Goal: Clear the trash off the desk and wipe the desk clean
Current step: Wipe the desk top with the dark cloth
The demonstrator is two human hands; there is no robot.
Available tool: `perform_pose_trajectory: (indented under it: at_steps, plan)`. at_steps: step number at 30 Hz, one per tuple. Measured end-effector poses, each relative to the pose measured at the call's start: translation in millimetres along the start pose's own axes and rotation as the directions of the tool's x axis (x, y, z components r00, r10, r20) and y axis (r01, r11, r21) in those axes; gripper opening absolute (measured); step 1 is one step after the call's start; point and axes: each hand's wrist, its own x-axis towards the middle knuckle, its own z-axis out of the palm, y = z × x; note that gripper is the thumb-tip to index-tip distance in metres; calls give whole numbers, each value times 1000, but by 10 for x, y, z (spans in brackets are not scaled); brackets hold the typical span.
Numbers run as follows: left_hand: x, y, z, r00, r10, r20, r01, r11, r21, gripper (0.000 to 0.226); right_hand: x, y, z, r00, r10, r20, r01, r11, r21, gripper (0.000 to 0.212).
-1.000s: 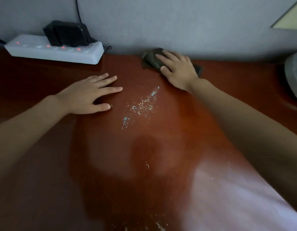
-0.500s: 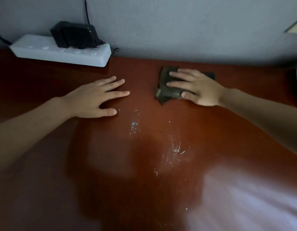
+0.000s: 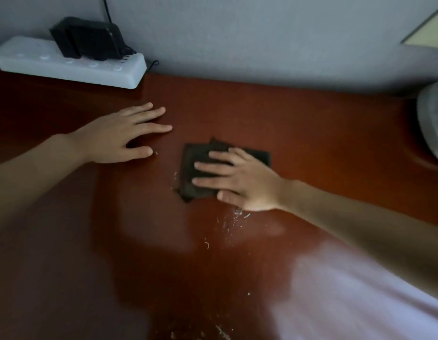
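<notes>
A dark folded cloth lies flat on the reddish-brown desk near the middle. My right hand presses flat on the cloth, fingers spread and pointing left. My left hand rests palm down on the desk to the left of the cloth, fingers apart, holding nothing. Pale crumbs are scattered just below my right hand, a few specks sit at the cloth's left edge, and more crumbs lie near the front edge.
A white power strip with a black adapter plugged in sits at the back left against the grey wall. A grey rounded object stands at the right edge. A small curled scrap lies mid-desk.
My right hand has dragged the cloth from the back wall toward me and left across the crumb patch, scattering the crumbs downward. My left hand has stayed in place.
</notes>
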Motion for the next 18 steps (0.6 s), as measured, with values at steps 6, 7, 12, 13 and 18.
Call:
perform_pose_trajectory:
  at_steps: [6,7,12,13,18]
  plan:
    - [0,131,-11,998,-31,-49,31,999,15,72,-718,-283,221,984,-162,68,163,987,1,45]
    - [-3,165,-11,998,-36,-54,38,999,39,77,-745,-212,206,988,-137,66,138,990,-12,45]
    - [-41,478,52,998,13,-67,-6,995,105,78,-929,333,9,986,167,28,-167,986,4,47]
    - [-39,540,68,997,36,-67,-28,993,119,75,-959,394,-23,976,217,32,-218,976,14,48]
    - [-13,876,139,979,181,-92,-167,975,149,65,-1061,7,109,970,243,26,-244,968,50,49]
